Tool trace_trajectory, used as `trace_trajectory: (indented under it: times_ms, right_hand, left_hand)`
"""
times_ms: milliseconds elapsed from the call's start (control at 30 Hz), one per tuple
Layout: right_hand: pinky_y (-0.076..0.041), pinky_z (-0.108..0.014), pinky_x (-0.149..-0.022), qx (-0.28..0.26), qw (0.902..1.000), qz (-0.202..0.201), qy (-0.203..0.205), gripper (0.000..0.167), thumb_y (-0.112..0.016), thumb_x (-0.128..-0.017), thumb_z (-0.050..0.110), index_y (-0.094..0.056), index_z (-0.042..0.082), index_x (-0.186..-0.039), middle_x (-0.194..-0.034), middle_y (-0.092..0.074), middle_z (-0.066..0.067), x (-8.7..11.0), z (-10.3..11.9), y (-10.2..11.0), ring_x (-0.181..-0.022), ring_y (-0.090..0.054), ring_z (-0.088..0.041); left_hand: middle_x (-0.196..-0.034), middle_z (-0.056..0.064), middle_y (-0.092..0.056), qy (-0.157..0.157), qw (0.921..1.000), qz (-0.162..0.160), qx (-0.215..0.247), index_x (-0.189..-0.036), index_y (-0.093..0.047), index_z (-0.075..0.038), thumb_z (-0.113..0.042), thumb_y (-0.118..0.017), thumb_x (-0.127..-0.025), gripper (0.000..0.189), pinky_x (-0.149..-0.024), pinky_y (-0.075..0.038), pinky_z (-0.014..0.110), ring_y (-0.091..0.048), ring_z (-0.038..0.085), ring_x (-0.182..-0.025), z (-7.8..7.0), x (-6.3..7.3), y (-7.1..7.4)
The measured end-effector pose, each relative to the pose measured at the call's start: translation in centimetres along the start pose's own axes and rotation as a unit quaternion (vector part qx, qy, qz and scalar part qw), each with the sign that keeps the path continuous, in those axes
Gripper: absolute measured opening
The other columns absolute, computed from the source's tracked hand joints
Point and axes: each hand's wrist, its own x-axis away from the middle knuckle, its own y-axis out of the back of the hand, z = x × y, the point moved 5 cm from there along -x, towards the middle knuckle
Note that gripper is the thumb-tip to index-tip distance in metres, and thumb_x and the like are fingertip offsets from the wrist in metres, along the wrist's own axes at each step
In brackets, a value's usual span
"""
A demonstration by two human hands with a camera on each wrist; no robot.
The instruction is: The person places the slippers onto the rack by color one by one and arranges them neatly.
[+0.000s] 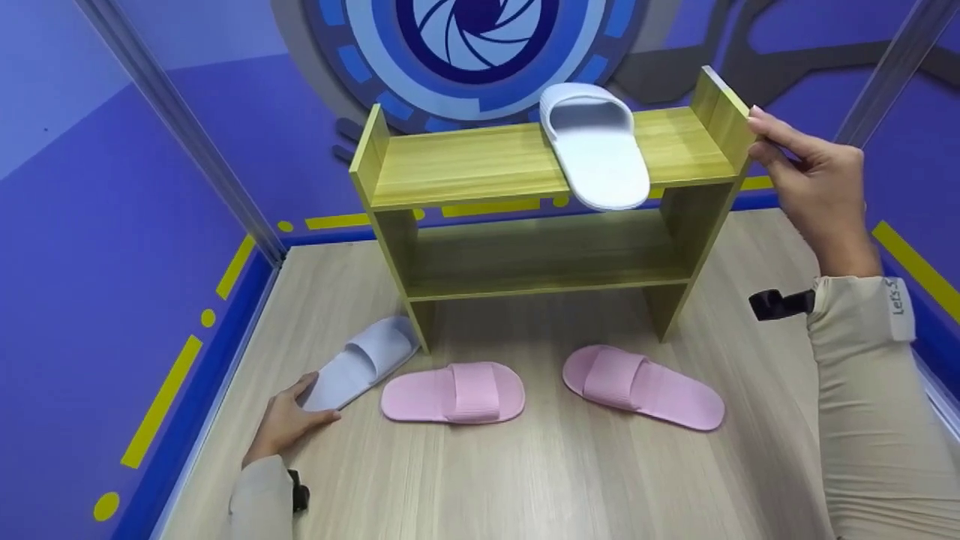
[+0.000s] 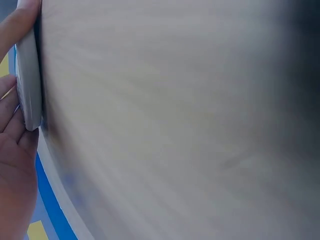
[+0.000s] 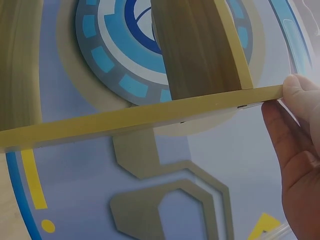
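On the floor at the left, my left hand point(image 1: 283, 421) holds the heel end of a white slipper point(image 1: 352, 369) between thumb and fingers. The slipper's toe lies beside the left side panel of a wooden shoe rack point(image 1: 465, 166). In the left wrist view the white slipper point(image 2: 29, 80) shows edge-on, fingers and thumb on either side. My right hand point(image 1: 821, 184) pinches the upper edge of the rack's right side panel point(image 1: 721, 120); the right wrist view shows thumb and fingers point(image 3: 280, 130) at that board's corner. A second white slipper point(image 1: 600, 154) sits on the top shelf, heel overhanging the front.
Two pink slippers lie on the floor before the rack, one at the left point(image 1: 420, 396) and one at the right point(image 1: 682, 396). The lower shelf point(image 1: 547, 251) runs between the side panels. Blue printed walls point(image 1: 112, 247) enclose the back and both sides.
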Motion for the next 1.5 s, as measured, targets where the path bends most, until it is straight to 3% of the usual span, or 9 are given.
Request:
trace_trajectory:
  times_ms: [167,367,600,1033,1500]
  right_hand:
    - [-0.049,-0.013,-0.09,-0.011,0.9999,-0.004,0.008,0.029,-0.068,-0.083,-0.006,-0.071,0.001,-0.11,-0.118,-0.069,-0.006,0.0,0.0,-0.1,-0.115,-0.063,-0.008]
    - [-0.05,-0.014,-0.09,0.011,0.9996,-0.005,0.024,0.029,-0.068,-0.083,-0.005,-0.072,0.003,-0.111,-0.116,-0.069,-0.004,0.0,0.0,-0.1,-0.113,-0.063,-0.007]
    - [-0.049,-0.014,-0.092,-0.008,0.9999,-0.004,0.006,0.027,-0.068,-0.083,-0.006,-0.072,0.001,-0.109,-0.116,-0.069,-0.005,0.0,0.3,0.0,-0.114,-0.063,-0.008]
    - [-0.049,-0.014,-0.092,0.012,0.9999,0.004,-0.007,0.028,-0.068,-0.084,-0.003,-0.072,0.006,-0.111,-0.118,-0.068,-0.003,0.0,0.4,0.0,-0.115,-0.062,-0.007]
    - [-0.049,-0.013,-0.091,0.007,1.0,0.003,-0.004,0.029,-0.068,-0.083,-0.004,-0.072,0.004,-0.111,-0.117,-0.069,-0.003,-0.1,0.0,0.1,-0.114,-0.063,-0.006]
  left_hand:
    - [-0.154,0.021,-0.029,-0.006,0.9999,-0.01,-0.001,-0.149,-0.034,-0.003,-0.045,-0.084,-0.068,0.104,-0.116,-0.025,0.052,-0.024,0.039,-0.144,-0.1,0.1,0.5]
    - [-0.15,0.024,-0.035,-0.031,0.999,-0.03,-0.016,-0.146,-0.037,0.0,-0.042,-0.086,-0.065,0.104,-0.114,-0.029,0.052,-0.031,0.041,-0.14,-0.2,0.2,1.2]
    - [-0.153,0.024,-0.03,-0.016,0.9997,-0.012,-0.017,-0.148,-0.032,-0.001,-0.042,-0.086,-0.067,0.106,-0.115,-0.025,0.053,-0.025,0.042,-0.143,-0.5,0.4,2.3]
    - [-0.155,0.024,-0.025,-0.016,0.9996,0.017,-0.017,-0.15,-0.032,-0.006,-0.038,-0.085,-0.069,0.102,-0.116,-0.02,0.057,-0.02,0.044,-0.144,-1.6,1.5,4.4]
    - [-0.153,0.023,-0.03,-0.057,0.9981,0.022,-0.013,-0.147,-0.037,-0.003,-0.032,-0.087,-0.069,0.096,-0.115,-0.021,0.056,-0.024,0.045,-0.142,-3.7,2.5,6.4]
